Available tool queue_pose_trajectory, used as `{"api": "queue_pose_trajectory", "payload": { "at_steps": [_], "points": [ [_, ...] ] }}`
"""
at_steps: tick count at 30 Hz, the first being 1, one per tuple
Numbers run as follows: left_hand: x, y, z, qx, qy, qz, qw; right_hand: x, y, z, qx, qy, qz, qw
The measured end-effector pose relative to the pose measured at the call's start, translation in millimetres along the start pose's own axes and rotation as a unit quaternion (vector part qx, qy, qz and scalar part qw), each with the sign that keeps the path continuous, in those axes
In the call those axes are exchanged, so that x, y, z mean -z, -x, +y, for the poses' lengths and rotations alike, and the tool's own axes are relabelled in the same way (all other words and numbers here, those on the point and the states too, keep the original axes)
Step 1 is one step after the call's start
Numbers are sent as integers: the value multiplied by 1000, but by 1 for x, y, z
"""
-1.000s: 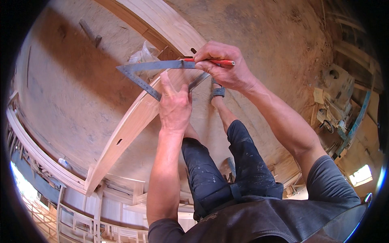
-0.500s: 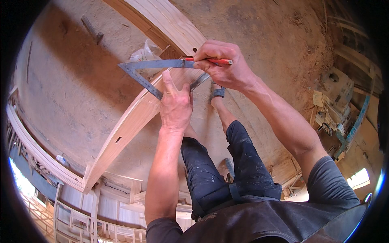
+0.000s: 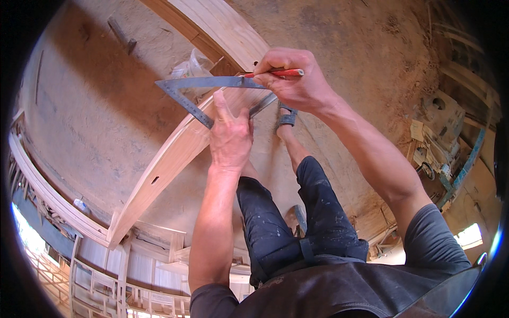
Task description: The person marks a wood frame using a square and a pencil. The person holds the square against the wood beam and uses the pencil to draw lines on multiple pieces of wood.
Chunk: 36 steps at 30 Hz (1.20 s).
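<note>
A grey metal triangle square (image 3: 201, 82) lies across a long pale wooden board (image 3: 167, 164). My left hand (image 3: 230, 139) grips the square's marked arm against the board, its index finger stretched up toward the upper blade. In my right hand (image 3: 297, 87), a red pencil (image 3: 289, 72) is pinched between thumb and fingers. Its tip points left and meets the upper edge of the blade, near the end of the board. The right fingers also overlap the right part of the blade. A small dark slot shows in the board's face farther down. My left thumb is partly hidden.
Another wide wooden piece (image 3: 225, 26) runs from the top toward the board's end. Behind the square lies a clear plastic bag (image 3: 192, 64). A machine with scraps (image 3: 435, 127) stands at right. Wooden frames (image 3: 106, 275) fill the lower left. A short stick (image 3: 122, 35) rests on the dusty floor.
My right hand has shifted slightly upward, and the pencil's blunt end has risen, so it tilts more. My left hand and the square have hardly moved.
</note>
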<state>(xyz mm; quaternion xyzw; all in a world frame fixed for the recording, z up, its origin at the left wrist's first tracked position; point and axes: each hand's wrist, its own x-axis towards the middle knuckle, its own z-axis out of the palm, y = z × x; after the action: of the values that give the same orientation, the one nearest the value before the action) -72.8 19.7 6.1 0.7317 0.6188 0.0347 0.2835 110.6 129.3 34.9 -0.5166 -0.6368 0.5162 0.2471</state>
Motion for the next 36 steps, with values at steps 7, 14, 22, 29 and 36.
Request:
{"api": "queue_pose_trajectory", "payload": {
  "at_steps": [7,14,22,29,36],
  "points": [
    [5,0,2,9,-4,-10,1000,9,3,1,12,18,-12,1000],
    [5,-3,3,14,1,-27,1000,4,2,1,27,20,-5,999],
    [3,-3,1,4,0,-26,1000,2,-2,3,47,24,-8,999],
    [3,-1,0,13,-1,-30,999,29,21,8,34,76,-16,996],
    [5,-3,3,27,-15,-48,998,11,7,7,65,26,2,998]
  ]
}}
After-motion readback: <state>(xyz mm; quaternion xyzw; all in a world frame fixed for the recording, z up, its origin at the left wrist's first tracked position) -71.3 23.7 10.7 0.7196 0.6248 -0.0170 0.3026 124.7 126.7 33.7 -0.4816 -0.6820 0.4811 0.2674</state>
